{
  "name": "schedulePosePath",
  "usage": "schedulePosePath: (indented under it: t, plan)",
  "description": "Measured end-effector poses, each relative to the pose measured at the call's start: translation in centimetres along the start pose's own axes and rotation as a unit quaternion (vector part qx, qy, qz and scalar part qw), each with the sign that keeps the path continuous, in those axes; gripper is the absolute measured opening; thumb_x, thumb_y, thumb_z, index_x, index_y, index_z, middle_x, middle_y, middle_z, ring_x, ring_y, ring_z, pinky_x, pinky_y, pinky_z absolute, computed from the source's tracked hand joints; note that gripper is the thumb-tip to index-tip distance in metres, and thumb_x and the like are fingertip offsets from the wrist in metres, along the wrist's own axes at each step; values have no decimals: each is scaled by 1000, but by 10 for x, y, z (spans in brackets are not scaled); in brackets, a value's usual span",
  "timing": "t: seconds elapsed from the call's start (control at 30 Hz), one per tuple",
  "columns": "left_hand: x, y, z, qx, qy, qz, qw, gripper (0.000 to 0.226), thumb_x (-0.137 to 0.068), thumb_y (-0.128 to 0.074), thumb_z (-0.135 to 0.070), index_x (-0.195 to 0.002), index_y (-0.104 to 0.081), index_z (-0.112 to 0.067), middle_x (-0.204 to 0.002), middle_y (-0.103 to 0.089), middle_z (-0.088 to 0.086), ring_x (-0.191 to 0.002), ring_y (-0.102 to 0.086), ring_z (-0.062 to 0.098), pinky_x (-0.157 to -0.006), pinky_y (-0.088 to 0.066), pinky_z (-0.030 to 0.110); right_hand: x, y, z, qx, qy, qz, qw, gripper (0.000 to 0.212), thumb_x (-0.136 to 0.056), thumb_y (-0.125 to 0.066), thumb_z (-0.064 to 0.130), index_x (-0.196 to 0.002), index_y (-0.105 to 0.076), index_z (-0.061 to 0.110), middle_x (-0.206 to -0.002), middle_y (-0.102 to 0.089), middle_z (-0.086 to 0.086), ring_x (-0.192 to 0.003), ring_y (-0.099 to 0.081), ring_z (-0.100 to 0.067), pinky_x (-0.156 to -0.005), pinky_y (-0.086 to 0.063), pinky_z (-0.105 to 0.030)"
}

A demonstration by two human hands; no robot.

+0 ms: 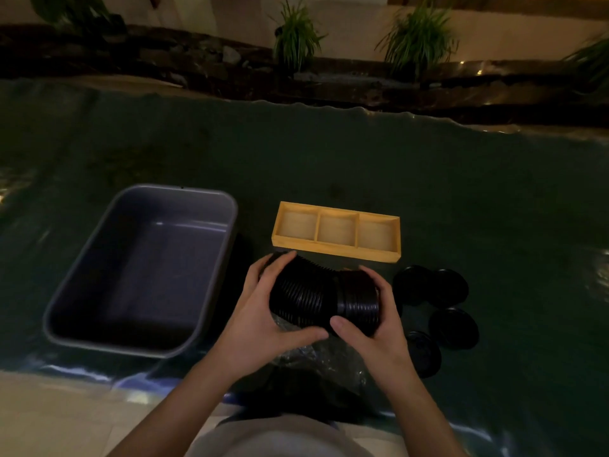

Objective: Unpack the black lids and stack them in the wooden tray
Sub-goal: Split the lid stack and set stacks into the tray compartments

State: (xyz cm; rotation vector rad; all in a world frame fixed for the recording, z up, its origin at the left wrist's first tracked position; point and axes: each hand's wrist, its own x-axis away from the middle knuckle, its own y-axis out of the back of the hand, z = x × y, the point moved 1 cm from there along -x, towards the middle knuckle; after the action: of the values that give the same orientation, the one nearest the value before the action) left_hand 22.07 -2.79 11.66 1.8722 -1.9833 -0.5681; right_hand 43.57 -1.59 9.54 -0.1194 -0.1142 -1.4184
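Note:
A long stack of black lids (316,296) lies sideways and bends in the middle, held just above the table. My left hand (263,315) grips its left end and my right hand (372,321) grips its right end. Just behind the stack sits the wooden tray (336,252), whose three compartments hold nothing. Several loose black lids (438,305) lie flat on the cloth to the right of my right hand. Crumpled clear plastic wrap (329,357) rests beneath my hands.
A grey plastic tub (141,268) with nothing in it stands at the left. A dark green cloth (362,159) covers the table. Plants and stones line the far edge. The table's near edge runs just below my wrists.

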Motion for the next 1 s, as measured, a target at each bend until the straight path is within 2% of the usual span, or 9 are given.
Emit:
schedulePosePath:
  t: [0.1, 0.27, 0.4, 0.57, 0.7, 0.77, 0.87, 0.93, 1.0]
  plan:
    - [0, 1, -1, -31, -7, -1, 999, 108, -60, -83, -72, -149, -26, -55, -152, -22, -23, -135, -26, -21, -102, -28, 9, -4, 1, -2, -4, -5, 7, 1000, 97, -64, -91, 57, -146, -43, 42, -137, -61, 10, -126, -63, -16, -103, -56, -51]
    - [2, 3, 4, -28, 6, -46, 999, 100, -61, -86, -61, -145, -31, -57, -149, -31, -19, -135, -34, -13, -101, -33, 8, -13, -1, -5, -70, -38, 15, 997, 91, -60, -95, 55, -141, -52, 43, -129, -68, 9, -123, -66, -20, -95, -60, -44]
    - [6, 6, 11, -13, 27, -71, 997, 98, -61, -87, -57, -144, -34, -56, -147, -38, -14, -133, -41, -7, -100, -39, 12, -21, -8, -13, -145, -70, 27, 987, 81, -65, -91, 31, -138, -58, 39, -131, -69, -4, -124, -67, -27, -100, -56, -49]
    - [8, 12, 24, -1, 60, -101, 993, 98, -61, -88, -55, -144, -36, -54, -145, -39, -17, -131, -43, -7, -102, -40, 15, -38, -17, -22, -289, -135, 6, 948, 78, -68, -83, 11, -142, -56, 17, -126, -75, -11, -117, -72, -26, -85, -62, -34]
    - [10, 15, 31, 0, 82, -107, 991, 97, -61, -88, -55, -142, -35, -57, -140, -36, -30, -130, -41, -12, -96, -41, 9, -62, -21, -36, -327, -177, -21, 928, 68, -71, -79, 17, -136, -61, 19, -130, -74, -9, -117, -72, -26, -94, -57, -44]
    - [10, 16, 33, -9, 89, -114, 989, 96, -61, -87, -56, -141, -34, -58, -139, -36, -31, -129, -41, -13, -94, -40, 3, -82, -24, -43, -290, -178, -27, 940, 63, -74, -82, 19, -134, -63, 26, -132, -72, -8, -122, -69, -28, -101, -53, -46]
    - [10, 18, 36, -20, 103, -127, 986, 96, -60, -88, -57, -140, -35, -58, -141, -37, -27, -129, -41, -12, -92, -40, -1, -125, -33, -47, -74, -146, -34, 986, 67, -81, -85, 30, -139, -53, 36, -135, -63, 6, -128, -58, -21, -114, -43, -48]
    - [11, 21, 37, -27, 114, -139, 983, 97, -59, -88, -57, -140, -35, -59, -142, -38, -24, -129, -41, -11, -92, -39, 0, -161, -43, -48, 93, -104, -31, 990, 82, -83, -84, 33, -151, -39, 31, -140, -55, 7, -134, -52, -21, -116, -39, -43]
    - [11, 23, 38, -29, 126, -146, 981, 97, -59, -88, -58, -139, -34, -61, -144, -37, -23, -130, -41, -11, -94, -38, 3, -197, -54, -52, 212, -49, -18, 976, 92, -81, -85, 32, -156, -31, 23, -151, -48, -2, -142, -45, -26, -116, -35, -40]
